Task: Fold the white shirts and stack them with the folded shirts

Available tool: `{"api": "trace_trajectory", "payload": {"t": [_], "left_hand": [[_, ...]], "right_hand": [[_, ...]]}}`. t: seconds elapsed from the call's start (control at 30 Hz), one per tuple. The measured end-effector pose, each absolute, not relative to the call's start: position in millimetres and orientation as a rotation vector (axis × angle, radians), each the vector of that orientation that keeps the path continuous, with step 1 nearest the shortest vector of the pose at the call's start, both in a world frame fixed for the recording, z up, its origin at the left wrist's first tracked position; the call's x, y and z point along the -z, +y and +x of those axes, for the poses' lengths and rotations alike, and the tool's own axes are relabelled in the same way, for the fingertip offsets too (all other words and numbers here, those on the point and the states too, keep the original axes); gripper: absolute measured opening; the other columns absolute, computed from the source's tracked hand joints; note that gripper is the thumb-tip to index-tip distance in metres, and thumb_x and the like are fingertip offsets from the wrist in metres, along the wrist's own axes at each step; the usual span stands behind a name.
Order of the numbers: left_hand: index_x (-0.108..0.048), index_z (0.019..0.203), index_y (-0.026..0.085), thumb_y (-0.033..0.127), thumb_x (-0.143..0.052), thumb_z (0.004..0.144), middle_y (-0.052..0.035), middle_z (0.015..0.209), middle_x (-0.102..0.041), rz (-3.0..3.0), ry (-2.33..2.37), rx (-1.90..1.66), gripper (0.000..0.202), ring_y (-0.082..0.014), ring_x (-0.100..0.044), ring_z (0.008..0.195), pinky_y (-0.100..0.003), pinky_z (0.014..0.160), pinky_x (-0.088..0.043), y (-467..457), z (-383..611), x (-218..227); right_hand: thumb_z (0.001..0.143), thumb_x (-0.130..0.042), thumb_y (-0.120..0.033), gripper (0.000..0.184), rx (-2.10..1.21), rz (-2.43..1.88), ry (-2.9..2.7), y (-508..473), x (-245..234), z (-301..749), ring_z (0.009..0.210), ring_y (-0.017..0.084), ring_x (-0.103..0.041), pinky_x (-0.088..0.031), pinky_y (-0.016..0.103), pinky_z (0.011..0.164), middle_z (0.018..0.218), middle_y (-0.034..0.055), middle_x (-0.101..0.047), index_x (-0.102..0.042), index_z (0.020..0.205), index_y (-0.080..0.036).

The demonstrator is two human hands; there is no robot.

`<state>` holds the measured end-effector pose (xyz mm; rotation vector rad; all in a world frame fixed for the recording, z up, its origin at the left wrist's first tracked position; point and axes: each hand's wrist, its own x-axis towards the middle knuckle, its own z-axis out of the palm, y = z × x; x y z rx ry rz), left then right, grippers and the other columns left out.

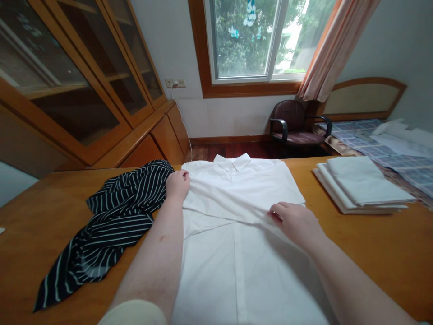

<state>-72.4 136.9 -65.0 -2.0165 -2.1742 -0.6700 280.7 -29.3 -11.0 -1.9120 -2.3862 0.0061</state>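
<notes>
A white collared shirt (209,266) lies spread over the wooden table, its collar at the far edge and its button strip running down the middle. Near the shoulder on the left side, my left hand (178,184) is closed with its fingers pinching the cloth. My right hand (294,221) pinches a fold of the same shirt at mid-chest on the right side; its fingertips are partly hidden. Between the two hands the white cloth stretches in slanting creases across the chest. The lower right of the shirt is partly behind my right forearm.
A crumpled black garment with white stripes (111,221) lies left of the shirt. On the right stands a stack of folded white cloths (361,185) on the wooden table (379,262). Beyond are a glass-door cabinet (98,76), an armchair (296,122) and a bed (389,140).
</notes>
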Motion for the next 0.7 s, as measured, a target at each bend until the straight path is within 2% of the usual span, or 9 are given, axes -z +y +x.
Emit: {"api": "trace_trajectory", "payload": {"t": [0.1,0.2,0.3,0.4,0.53,0.6,0.7], "left_hand": [[-0.067,0.102,0.020,0.031,-0.035,0.089,-0.0104,0.102,-0.068,-2.146,-2.243,0.479,0.036,-0.0254,-0.059,0.099,-0.035,0.088,-0.042,139.9,-71.9,68.6],[-0.064,0.111,0.019,0.033,-0.031,0.091,-0.0128,0.115,-0.064,-2.242,-2.283,0.295,0.041,-0.0265,-0.053,0.115,-0.041,0.101,-0.033,144.3,-72.5,75.2],[-0.054,0.126,0.019,0.035,-0.031,0.091,-0.0136,0.135,-0.051,-2.257,-2.290,0.238,0.045,-0.0294,-0.037,0.131,-0.052,0.106,-0.023,146.2,-72.1,80.4],[-0.039,0.139,0.022,0.040,-0.033,0.090,-0.0112,0.145,-0.038,-2.234,-2.338,0.227,0.054,-0.0337,-0.030,0.134,-0.060,0.105,-0.019,145.5,-71.6,82.4],[-0.027,0.145,0.026,0.047,-0.030,0.089,-0.0063,0.147,-0.036,-2.178,-2.407,0.225,0.060,-0.0367,-0.024,0.135,-0.065,0.105,-0.011,144.6,-72.5,84.0],[-0.026,0.146,0.029,0.049,-0.026,0.089,-0.0029,0.148,-0.034,-2.161,-2.438,0.207,0.060,-0.0373,-0.022,0.136,-0.066,0.105,-0.007,145.0,-73.2,85.7],[-0.023,0.146,0.030,0.051,-0.025,0.088,0.0006,0.151,-0.028,-2.155,-2.454,0.173,0.062,-0.0373,-0.018,0.137,-0.066,0.106,-0.005,146.4,-73.8,88.5]], "right_hand": [[0.090,-0.043,-0.031,0.027,0.059,-1.911,-2.321,-29.8,11.0,282.7,0.073,0.018,-0.059,-0.027,0.028,0.058,0.079,0.0044,-0.068,-0.066,0.080,-0.022],[0.090,-0.043,-0.034,0.027,0.018,-1.889,-2.352,-32.4,9.9,282.2,0.071,0.018,-0.059,-0.025,0.028,0.056,0.079,0.0035,-0.068,-0.066,0.080,-0.024],[0.091,-0.040,-0.040,0.033,-0.091,-1.855,-2.473,-36.2,8.6,279.3,0.063,0.016,-0.057,-0.020,0.028,0.052,0.073,0.0027,-0.068,-0.065,0.075,-0.025],[0.091,-0.038,-0.043,0.039,-0.126,-1.852,-2.485,-38.3,5.6,277.5,0.059,0.016,-0.056,-0.021,0.028,0.052,0.066,0.0039,-0.065,-0.062,0.068,-0.023],[0.089,-0.039,-0.050,0.042,-0.024,-2.197,-2.079,-35.1,-0.6,284.6,0.060,0.018,-0.057,-0.026,0.028,0.052,0.065,0.0070,-0.065,-0.063,0.069,-0.022],[0.084,-0.047,-0.051,0.038,-0.277,-2.378,-2.030,-32.6,-1.7,291.6,0.057,0.018,-0.057,-0.028,0.027,0.050,0.063,0.0068,-0.065,-0.064,0.069,-0.021],[0.075,-0.060,-0.046,0.027,-1.071,-2.403,-2.134,-31.5,0.7,300.2,0.045,0.014,-0.053,-0.030,0.025,0.047,0.062,0.0031,-0.066,-0.066,0.068,-0.021]]}}
